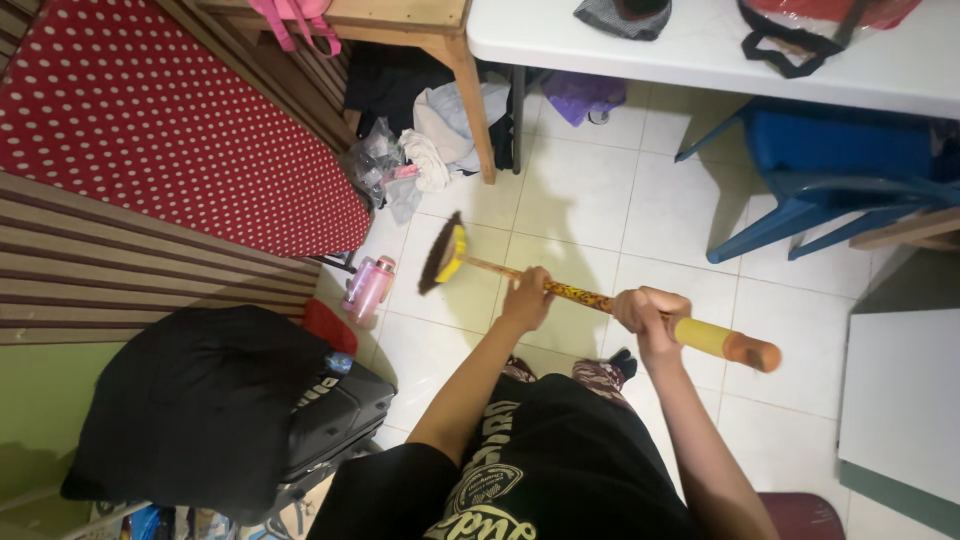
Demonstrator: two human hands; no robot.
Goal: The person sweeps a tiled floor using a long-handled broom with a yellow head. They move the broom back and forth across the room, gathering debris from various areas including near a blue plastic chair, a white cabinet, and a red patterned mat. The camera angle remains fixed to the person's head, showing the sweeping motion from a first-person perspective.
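I hold a broom (590, 297) with both hands over a white tiled floor (590, 200). Its dark bristle head with a yellow band points left toward a pink bottle (368, 287). The stick is patterned yellow and brown, ending in a yellow grip with an orange cap at the right. My left hand (527, 298) is closed around the middle of the stick. My right hand (648, 313) grips it nearer the yellow end. My feet in patterned trousers show below the stick.
A bed with a red polka-dot cover (170, 120) lies left. A black bag on a suitcase (210, 400) stands lower left. Clothes and plastic bags (420, 140) pile by a wooden table leg. A white table (700, 50) and blue chair (830, 170) stand at the top right.
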